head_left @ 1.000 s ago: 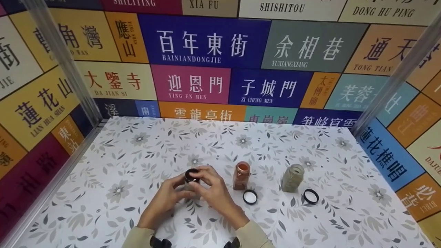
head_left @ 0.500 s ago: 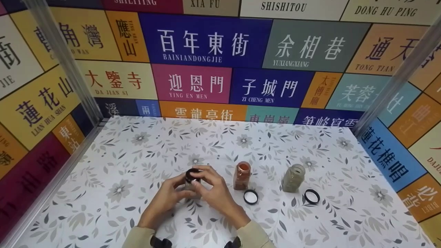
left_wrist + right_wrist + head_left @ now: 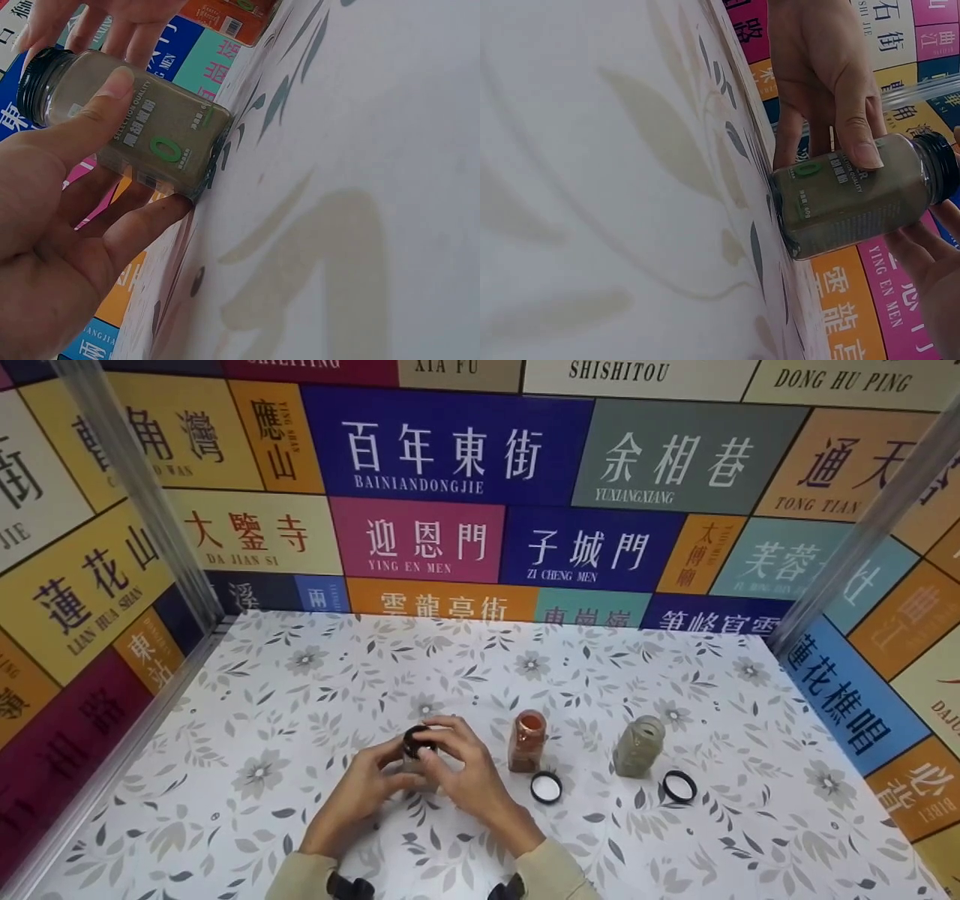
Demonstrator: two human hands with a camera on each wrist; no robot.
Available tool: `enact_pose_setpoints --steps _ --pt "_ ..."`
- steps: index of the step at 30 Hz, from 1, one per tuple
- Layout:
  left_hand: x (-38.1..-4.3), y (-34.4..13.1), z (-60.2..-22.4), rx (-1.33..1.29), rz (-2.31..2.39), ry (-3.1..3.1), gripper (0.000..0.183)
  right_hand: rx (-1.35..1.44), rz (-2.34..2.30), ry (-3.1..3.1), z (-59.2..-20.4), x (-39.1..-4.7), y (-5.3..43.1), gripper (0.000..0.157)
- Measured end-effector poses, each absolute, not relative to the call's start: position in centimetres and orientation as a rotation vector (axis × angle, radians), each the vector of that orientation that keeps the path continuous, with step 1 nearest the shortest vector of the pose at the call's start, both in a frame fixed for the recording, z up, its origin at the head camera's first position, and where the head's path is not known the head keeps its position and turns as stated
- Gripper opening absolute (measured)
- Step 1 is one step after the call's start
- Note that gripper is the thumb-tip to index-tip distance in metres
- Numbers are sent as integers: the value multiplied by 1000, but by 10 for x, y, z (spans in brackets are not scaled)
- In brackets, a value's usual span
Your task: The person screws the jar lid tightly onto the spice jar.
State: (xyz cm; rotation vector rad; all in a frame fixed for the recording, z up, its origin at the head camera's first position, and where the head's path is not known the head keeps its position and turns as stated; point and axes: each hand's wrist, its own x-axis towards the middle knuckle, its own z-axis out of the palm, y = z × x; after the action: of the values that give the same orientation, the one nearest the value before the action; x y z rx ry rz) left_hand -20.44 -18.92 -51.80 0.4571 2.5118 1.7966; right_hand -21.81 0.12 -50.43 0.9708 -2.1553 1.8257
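Observation:
A squarish clear spice jar (image 3: 184,112) of grey-brown powder, its label bearing a green ring, stands upright on the table between the hands. My left hand (image 3: 366,781) grips the jar's body, thumb across the label and fingers round the other side. The black lid (image 3: 412,744) sits on the jar's neck. My right hand (image 3: 471,776) holds the lid from above and the side, with fingers over its top and thumb at its near edge. In the right wrist view, the right hand (image 3: 939,289) partly leaves the frame beside the lid (image 3: 936,166).
Right of the hands stands an uncapped jar of reddish powder (image 3: 527,744), with a black-rimmed lid (image 3: 546,787) lying before it. Further right is an uncapped greenish-grey jar (image 3: 637,748) and another lid (image 3: 679,787). Lettered panels (image 3: 450,450) enclose the floral-patterned table (image 3: 300,697).
My right fingers have shifted and spread slightly over the lid. The left hand and its jar keep their place, and the other jars and lids have not moved.

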Motion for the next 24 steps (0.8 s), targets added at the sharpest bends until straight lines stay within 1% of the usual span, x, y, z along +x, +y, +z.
enact_pose_setpoints --steps 6,14,19,24 --pt "-204 -188 -518 451 1802 2511 65 948 1842 -2174 -503 -218 2 25" --pt "-203 -189 -518 445 1780 2528 63 1000 1808 -2133 -504 -219 1 26" --pt "-203 -189 -518 434 1759 2541 66 953 1808 -2190 -503 -219 2 38" --pt "-203 -190 -519 424 1770 2532 68 909 1904 -2256 -500 -219 4 48"
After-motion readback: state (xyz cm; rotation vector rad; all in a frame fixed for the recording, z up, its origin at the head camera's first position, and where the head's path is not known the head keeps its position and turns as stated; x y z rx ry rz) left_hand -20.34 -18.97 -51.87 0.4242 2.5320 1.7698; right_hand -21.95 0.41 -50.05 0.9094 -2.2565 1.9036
